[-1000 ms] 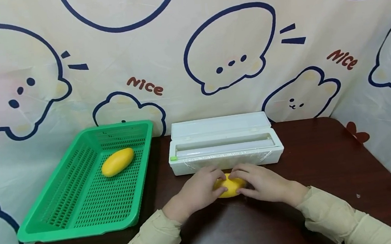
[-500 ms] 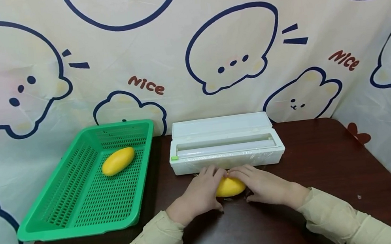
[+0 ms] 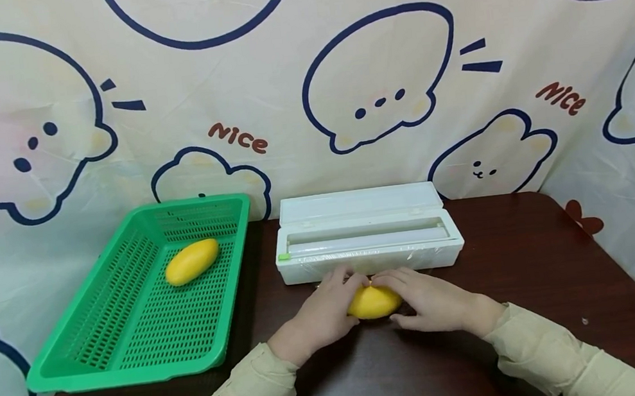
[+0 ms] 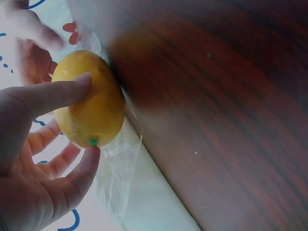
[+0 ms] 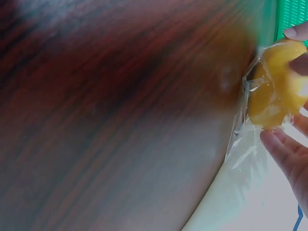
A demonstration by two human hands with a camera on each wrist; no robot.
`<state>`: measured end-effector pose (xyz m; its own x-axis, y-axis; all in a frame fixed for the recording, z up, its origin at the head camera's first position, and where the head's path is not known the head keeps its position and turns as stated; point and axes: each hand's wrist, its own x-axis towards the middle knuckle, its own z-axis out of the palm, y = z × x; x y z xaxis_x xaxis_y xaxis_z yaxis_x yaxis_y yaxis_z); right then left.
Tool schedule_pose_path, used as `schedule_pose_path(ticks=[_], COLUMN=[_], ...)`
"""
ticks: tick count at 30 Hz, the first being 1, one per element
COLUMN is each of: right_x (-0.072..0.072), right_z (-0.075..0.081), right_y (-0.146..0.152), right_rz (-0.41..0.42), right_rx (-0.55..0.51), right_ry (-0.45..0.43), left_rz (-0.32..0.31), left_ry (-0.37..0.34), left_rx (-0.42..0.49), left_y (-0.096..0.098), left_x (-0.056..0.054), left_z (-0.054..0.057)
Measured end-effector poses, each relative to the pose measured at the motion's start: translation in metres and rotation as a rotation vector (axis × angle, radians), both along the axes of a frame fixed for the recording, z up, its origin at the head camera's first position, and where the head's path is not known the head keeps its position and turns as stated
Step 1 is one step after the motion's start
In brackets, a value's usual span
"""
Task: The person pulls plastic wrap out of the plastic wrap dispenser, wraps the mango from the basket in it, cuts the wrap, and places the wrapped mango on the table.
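Note:
Both hands hold a yellow mango [image 3: 374, 303] between them, low over the table in front of the white cling-film box [image 3: 370, 261]. My left hand [image 3: 320, 314] has its thumb across the fruit and its fingers bent round one end, near a small green spot, in the left wrist view. My right hand [image 3: 435, 302] curls its fingers over the other end, with the thumb low at the near side. Clear cling film [image 5: 260, 89] lies wrinkled about the mango in the right wrist view, and a loose piece of it hangs beside the fruit in the left wrist view.
A green plastic basket [image 3: 229, 297] stands at the left with a second yellow mango [image 3: 192, 261] inside. Behind the hands, the box's lid [image 3: 359, 204] is up, with a film roll [image 3: 365, 241] showing. A patterned cloth [image 3: 282, 85] backs the dark wooden table [image 3: 532, 253].
Both thumbs dropped away from the mango's near side half a second ago and have since come back up toward it. The fingertips have drawn together over its top. The basket and box stay put.

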<state>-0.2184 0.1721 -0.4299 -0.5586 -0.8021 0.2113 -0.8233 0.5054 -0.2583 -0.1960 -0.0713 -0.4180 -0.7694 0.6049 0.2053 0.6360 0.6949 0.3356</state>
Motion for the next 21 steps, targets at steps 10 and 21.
schedule_pose_path(ticks=[10,21], right_x=[0.006,0.006], right_z=[-0.01,-0.002], right_y=[-0.008,-0.009], right_rz=[-0.11,-0.124], right_rx=[0.052,0.001], right_ry=[0.2,0.331], left_rz=[0.006,0.002], left_ry=[0.029,-0.045], left_rx=[-0.048,-0.037], left_y=[0.0,-0.004], left_x=[0.0,0.002], left_z=[0.001,0.011])
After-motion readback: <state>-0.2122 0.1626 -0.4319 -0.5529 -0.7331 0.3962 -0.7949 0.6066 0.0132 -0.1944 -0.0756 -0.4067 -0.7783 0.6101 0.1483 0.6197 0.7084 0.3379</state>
